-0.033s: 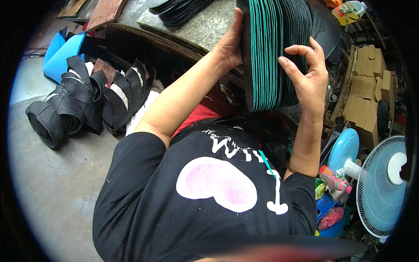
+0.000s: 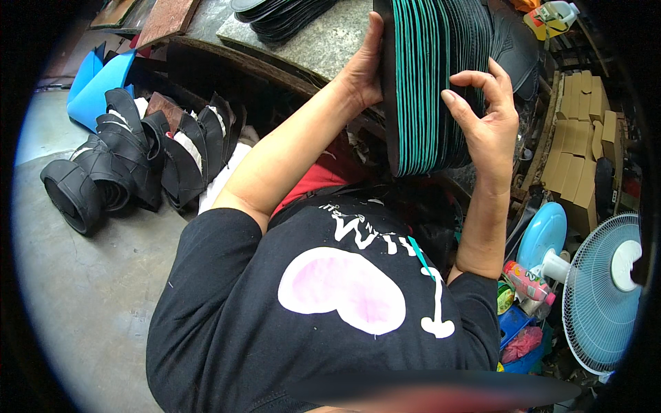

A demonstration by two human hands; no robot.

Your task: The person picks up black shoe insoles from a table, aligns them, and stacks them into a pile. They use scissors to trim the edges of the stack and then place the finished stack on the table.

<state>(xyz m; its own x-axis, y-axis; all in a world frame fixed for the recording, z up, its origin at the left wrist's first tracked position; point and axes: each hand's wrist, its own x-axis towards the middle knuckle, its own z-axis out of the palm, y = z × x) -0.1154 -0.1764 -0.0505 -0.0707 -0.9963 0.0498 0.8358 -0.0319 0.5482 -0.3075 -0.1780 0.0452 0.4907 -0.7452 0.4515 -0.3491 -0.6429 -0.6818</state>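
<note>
A thick stack of thin black sheets (image 2: 420, 103) stands on edge before me, many edges on its left part coloured teal. My left hand (image 2: 363, 69) holds the stack at its left end; its thumb points up along the dark outer face and the other fingers are hidden behind. My right hand (image 2: 490, 117) is over the stack's right part with its fingers curved and apart. Its thumb tip and index fingertip are close to the sheet edges, with a gap between them; whether they touch the edges I cannot tell.
Another pile of black pieces (image 2: 286, 17) lies on a grey stone slab (image 2: 320, 51). Rolled black pieces (image 2: 103, 172) and a blue sheet (image 2: 103, 82) are on the left. To the right are cardboard boxes (image 2: 571, 144), a fan (image 2: 599, 296) and a pink bottle (image 2: 529, 282).
My right thumb tip has shifted very slightly to the right along the sheet edges. Otherwise nothing visibly differs.
</note>
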